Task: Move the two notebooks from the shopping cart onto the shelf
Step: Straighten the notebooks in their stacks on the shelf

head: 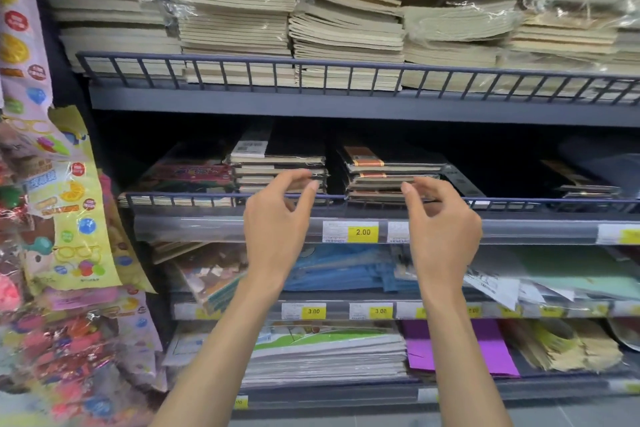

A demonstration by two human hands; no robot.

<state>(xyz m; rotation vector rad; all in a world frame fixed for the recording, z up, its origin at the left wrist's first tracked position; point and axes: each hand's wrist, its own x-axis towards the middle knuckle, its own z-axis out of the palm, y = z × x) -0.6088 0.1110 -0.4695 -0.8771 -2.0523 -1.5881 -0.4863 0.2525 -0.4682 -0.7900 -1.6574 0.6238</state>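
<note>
Two stacks of black-covered notebooks lie on the middle shelf behind its wire rail: a left stack with a white barcode label on top, and a right stack with orange bands. My left hand is raised in front of the left stack, fingers curled and apart, holding nothing. My right hand is raised in front of the right stack, likewise empty with fingers apart. The shopping cart is not in view.
The top shelf holds tall piles of beige wrapped notebooks. Lower shelves carry blue folders, paper pads and purple sheets, with yellow price tags. Bags of colourful toys hang at the left.
</note>
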